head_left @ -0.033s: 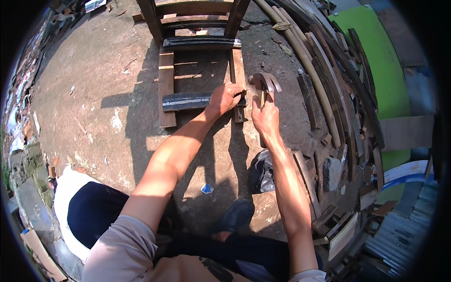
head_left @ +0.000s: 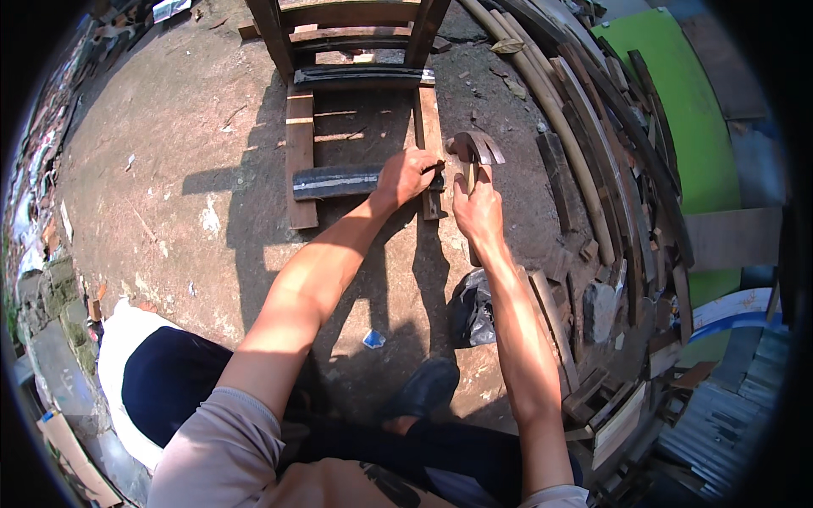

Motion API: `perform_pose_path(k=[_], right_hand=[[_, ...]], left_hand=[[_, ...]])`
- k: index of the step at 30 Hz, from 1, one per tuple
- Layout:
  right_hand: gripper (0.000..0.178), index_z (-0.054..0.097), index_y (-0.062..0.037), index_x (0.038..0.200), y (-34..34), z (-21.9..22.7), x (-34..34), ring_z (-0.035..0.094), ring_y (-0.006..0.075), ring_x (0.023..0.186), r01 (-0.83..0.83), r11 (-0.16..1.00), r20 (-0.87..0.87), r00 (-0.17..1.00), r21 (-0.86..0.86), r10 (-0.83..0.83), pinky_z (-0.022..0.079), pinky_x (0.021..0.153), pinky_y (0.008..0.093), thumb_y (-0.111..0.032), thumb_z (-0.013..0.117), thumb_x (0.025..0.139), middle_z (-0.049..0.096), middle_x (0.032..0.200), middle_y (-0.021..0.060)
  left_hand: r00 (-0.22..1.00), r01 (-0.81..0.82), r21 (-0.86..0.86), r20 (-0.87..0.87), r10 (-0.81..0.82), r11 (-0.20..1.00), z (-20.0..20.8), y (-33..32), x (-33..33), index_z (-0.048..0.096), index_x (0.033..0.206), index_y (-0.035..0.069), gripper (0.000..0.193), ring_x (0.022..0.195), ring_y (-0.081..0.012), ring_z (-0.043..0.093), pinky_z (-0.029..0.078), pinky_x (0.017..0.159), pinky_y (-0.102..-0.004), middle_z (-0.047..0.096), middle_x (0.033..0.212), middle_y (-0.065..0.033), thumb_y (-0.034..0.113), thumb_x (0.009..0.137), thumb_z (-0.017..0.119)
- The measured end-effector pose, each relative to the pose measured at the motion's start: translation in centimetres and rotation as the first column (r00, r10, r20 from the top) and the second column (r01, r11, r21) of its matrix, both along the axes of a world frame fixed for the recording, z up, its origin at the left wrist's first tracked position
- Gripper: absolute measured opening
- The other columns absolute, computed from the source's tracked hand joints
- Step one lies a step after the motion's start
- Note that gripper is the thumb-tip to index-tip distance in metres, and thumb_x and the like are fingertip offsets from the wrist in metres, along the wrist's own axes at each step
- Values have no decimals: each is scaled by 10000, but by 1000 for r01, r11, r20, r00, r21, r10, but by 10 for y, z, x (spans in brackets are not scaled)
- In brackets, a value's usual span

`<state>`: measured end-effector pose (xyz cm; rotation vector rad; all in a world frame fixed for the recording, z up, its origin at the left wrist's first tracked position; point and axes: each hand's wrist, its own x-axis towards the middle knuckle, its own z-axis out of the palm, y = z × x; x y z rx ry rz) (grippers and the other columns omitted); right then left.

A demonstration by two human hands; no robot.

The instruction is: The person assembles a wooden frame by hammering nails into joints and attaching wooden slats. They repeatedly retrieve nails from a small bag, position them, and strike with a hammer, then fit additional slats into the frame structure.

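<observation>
My right hand (head_left: pixel 480 212) is wrapped round the handle of a claw hammer (head_left: pixel 476 147), whose metal head points up just right of the wooden frame. My left hand (head_left: pixel 408 176) is closed at the right end of a black strip with a white stripe (head_left: pixel 337 181); what its fingertips pinch is too small to make out. The strip lies across the two side rails of the wooden frame (head_left: pixel 300 161), near their close ends. A second black strip (head_left: pixel 364 77) crosses the frame farther away, at the foot of upright posts and slats (head_left: pixel 351 14).
Long wooden poles and boards (head_left: pixel 584 127) are stacked along the right, beside a green panel (head_left: pixel 690 110). A black plastic bag (head_left: pixel 474 311) sits by my right forearm. My dark shoe (head_left: pixel 423 389) stands on the concrete floor (head_left: pixel 161 212). Corrugated sheet metal (head_left: pixel 720 432) lies at lower right.
The hammer head has shifted very slightly to the left. My left hand and the black strip stay where they were.
</observation>
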<state>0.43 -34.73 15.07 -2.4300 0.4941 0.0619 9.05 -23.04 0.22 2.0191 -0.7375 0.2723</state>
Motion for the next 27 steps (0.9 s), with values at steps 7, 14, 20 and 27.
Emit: perform_pose_path(k=[7, 14, 20, 27], right_hand=[[388, 487, -4, 1198, 0, 24, 9, 631, 487, 927, 26, 1000, 65, 998, -5, -26, 500, 794, 515, -231, 578, 898, 655, 918, 317], [361, 524, -25, 1167, -5, 55, 11, 689, 351, 802, 13, 1000, 283, 959, -24, -6, 519, 715, 408, -292, 596, 935, 672, 837, 224], [373, 528, 3, 1159, 3, 0, 2, 669, 418, 911, 60, 998, 189, 981, -33, -53, 528, 767, 454, -288, 577, 930, 664, 921, 281], [378, 556, 8, 1144, 1, 31, 10, 682, 376, 886, 92, 996, 177, 980, -19, -88, 518, 784, 433, -306, 576, 934, 682, 901, 241]], left_hand=[[986, 137, -51, -91, -141, 989, 7, 5, 16, 721, 968, 88, 193, 921, -307, 648, 526, 784, -372, 701, 957, -94, 180, 806, 668], [941, -331, 224, 11, 337, 917, 22, 47, 20, 702, 1025, 93, 248, 916, -324, 653, 517, 778, -422, 700, 957, -121, 272, 883, 605], [860, -107, 644, -322, 395, 757, 45, 68, 18, 715, 850, 58, 494, 836, -387, 679, 524, 760, -489, 697, 870, -214, 448, 950, 430], [903, -79, 646, -276, 330, 759, 43, 75, 17, 699, 774, 16, 570, 788, -423, 670, 531, 728, -497, 681, 827, -250, 475, 943, 408]])
